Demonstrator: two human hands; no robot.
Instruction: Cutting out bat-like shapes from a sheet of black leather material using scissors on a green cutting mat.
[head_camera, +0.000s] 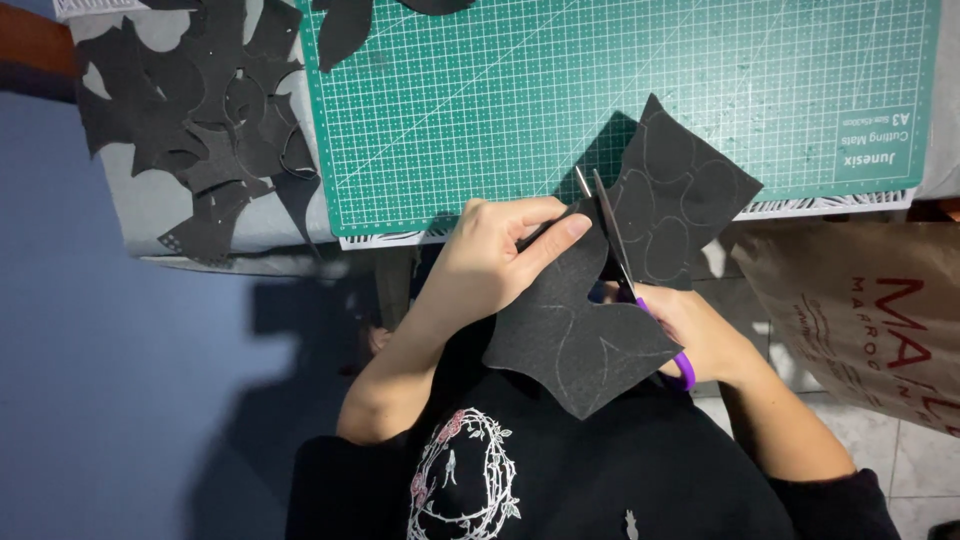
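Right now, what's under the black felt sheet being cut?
Under the black felt sheet lie the green cutting mat edge and most of the right hand working the purple-handled scissors. Its fingers are covered. The left hand grips the sheet's edge.

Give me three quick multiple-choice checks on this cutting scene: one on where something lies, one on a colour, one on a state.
1. Where does the pile of black offcuts lie?
A. To the left of the green cutting mat
B. On the brown paper bag
C. In the person's lap

2. What colour are the handles of the scissors?
A. Red
B. Purple
C. Yellow

3. How do the scissor blades stand?
A. Shut and laid on the mat
B. Parted, working into the black sheet
C. Hidden wholly under the sheet

Answers:
1. A, the scraps sit on the grey surface beside the mat's left edge.
2. B, a purple loop shows at the right hand.
3. B, two blade tips diverge above the sheet, which the left hand pinches.
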